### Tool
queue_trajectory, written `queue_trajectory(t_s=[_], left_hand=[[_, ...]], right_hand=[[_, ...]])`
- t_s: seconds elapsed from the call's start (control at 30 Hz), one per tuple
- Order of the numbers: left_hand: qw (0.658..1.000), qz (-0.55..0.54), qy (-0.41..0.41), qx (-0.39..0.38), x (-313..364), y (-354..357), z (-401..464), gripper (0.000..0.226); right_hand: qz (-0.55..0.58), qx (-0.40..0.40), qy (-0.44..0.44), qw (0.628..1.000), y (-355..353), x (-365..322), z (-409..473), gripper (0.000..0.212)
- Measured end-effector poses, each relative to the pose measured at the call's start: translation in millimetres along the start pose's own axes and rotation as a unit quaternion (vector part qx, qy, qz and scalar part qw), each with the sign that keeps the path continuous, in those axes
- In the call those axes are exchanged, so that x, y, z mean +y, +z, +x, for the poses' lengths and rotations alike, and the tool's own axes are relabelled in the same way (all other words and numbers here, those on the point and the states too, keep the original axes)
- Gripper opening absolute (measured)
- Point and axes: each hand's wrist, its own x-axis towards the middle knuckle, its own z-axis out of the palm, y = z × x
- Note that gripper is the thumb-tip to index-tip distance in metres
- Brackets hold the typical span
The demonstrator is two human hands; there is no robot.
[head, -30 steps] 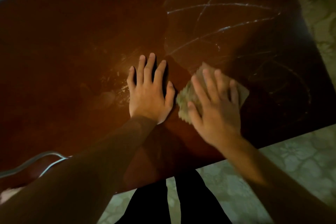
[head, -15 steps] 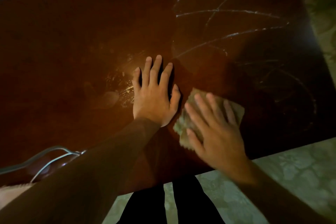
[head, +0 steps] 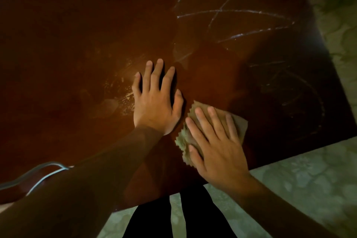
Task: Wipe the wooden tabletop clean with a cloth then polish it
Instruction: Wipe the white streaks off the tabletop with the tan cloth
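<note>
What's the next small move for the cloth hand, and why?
Probably slide the right hand, pressing the tan zigzag-edged cloth flat, away and rightward toward the white streaks on the reddish-brown wooden tabletop. Those marks lie beyond the cloth, unwiped. The left hand rests flat beside it, bracing.

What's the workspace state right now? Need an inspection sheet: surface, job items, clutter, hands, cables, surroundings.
Surface: dark wooden tabletop, pale streaks across the far right part, scuff marks beside the left hand.
Job's things: beige cloth with a zigzag edge, flat on the tabletop near the front edge.
Clutter: nothing seen.
Hands: left hand flat on the wood, fingers straight, no grip; right hand pressing the cloth with straight fingers.
Cables: grey cable looping at the near left edge.
Surroundings: pale patterned floor on the right and in front; dark trouser legs below the table edge.
</note>
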Motion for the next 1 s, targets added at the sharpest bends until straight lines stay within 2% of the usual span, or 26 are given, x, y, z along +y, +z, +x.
queue_trajectory(t_s=[0.13, 0.33, 0.47, 0.63, 0.77, 0.87, 1.0], left_hand=[[1.0, 0.002, 0.003, -0.001, 0, 0, -1, 0.058], [1.0, -0.007, 0.002, 0.0, 3, -3, -1, 0.058], [1.0, -0.024, -0.008, 0.002, 2, -4, 0, 0.057], [0.999, -0.034, 0.001, -0.028, 1, -5, -1, 0.067], [0.999, -0.027, 0.01, -0.037, 0, -5, 0, 0.071], [0.999, -0.021, 0.02, -0.036, -2, -4, 0, 0.067], [0.999, -0.03, 0.028, -0.021, -2, -1, 0, 0.063]], right_hand=[[-0.01, -0.004, 0.025, 1.0, 0, 6, 13, 0.066], [-0.009, 0.044, 0.136, 0.99, -21, 33, 135, 0.07], [-0.002, 0.037, 0.129, 0.991, -27, 33, 165, 0.068], [-0.018, 0.045, 0.104, 0.993, -15, 15, 98, 0.062], [-0.02, 0.026, 0.104, 0.994, -10, 14, 77, 0.065], [-0.032, 0.016, 0.09, 0.995, -13, 21, 95, 0.067], [-0.054, 0.023, 0.107, 0.992, -27, 34, 160, 0.069]])
